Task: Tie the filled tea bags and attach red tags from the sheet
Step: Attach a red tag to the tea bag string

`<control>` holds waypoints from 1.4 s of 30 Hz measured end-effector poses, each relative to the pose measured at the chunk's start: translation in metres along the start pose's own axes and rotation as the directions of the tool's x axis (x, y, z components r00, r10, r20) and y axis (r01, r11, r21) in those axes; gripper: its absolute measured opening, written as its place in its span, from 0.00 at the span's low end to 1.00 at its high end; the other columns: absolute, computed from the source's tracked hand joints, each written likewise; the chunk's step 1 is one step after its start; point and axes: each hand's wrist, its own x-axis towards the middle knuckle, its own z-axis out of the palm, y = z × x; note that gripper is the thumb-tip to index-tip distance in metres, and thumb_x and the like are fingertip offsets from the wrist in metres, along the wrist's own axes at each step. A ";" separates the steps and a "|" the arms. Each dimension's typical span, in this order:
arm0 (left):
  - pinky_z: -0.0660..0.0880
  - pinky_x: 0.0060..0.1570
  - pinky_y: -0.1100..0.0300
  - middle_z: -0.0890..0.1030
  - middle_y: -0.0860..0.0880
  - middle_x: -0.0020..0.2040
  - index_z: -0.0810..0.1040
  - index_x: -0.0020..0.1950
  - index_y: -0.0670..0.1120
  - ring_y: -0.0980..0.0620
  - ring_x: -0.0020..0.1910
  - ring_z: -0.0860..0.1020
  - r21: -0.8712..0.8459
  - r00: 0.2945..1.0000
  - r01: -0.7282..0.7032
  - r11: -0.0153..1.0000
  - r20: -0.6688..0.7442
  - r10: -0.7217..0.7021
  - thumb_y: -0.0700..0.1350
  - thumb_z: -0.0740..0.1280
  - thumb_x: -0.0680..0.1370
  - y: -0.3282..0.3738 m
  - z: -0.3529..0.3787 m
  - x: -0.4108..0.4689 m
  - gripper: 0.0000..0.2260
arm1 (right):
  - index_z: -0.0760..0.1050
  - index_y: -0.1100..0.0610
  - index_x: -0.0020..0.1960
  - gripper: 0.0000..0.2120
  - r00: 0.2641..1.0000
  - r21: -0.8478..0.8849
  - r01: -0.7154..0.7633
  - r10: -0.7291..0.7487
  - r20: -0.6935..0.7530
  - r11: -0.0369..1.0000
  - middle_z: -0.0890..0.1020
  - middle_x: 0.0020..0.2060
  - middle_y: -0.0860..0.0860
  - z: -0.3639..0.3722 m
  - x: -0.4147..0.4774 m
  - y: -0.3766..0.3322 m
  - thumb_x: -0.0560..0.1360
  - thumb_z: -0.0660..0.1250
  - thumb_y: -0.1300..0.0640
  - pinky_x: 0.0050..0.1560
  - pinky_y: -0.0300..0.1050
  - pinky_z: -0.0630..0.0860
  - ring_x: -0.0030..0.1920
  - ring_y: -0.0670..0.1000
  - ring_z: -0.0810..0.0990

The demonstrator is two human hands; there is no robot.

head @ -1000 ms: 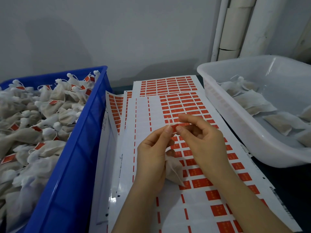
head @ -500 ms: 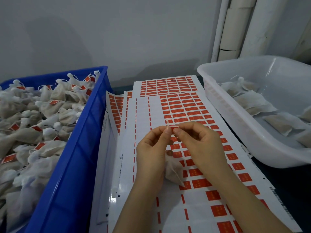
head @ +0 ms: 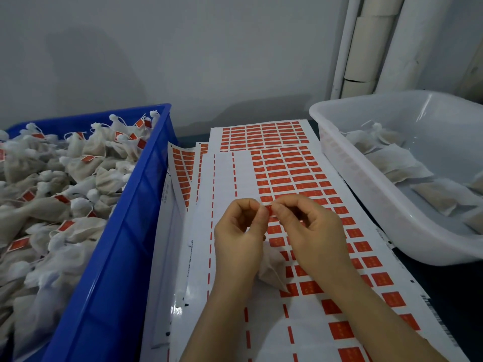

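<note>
Your left hand (head: 239,239) and right hand (head: 311,236) cover most of the red tag (head: 269,209) — only a sliver shows between the fingertips. The string can't be made out. Tea bag (head: 271,273) is half hidden under both palms. Print on the tag sheet (head: 313,178) is too blurred to read. Blue crate (head: 125,231) is cut by the left and bottom edges, white tub (head: 392,205) by the right edge — its far contents are out of frame
</note>
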 end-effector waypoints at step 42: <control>0.70 0.26 0.77 0.77 0.63 0.50 0.73 0.55 0.61 0.61 0.44 0.77 0.061 0.969 0.144 0.988 0.195 -0.153 0.63 0.64 0.70 0.008 -0.003 0.001 0.15 | 0.72 0.39 0.42 0.10 0.966 0.179 -0.218 0.238 -0.101 0.960 0.79 0.36 0.33 -0.007 0.008 0.002 0.67 0.57 0.37 0.32 0.23 0.71 0.41 0.36 0.79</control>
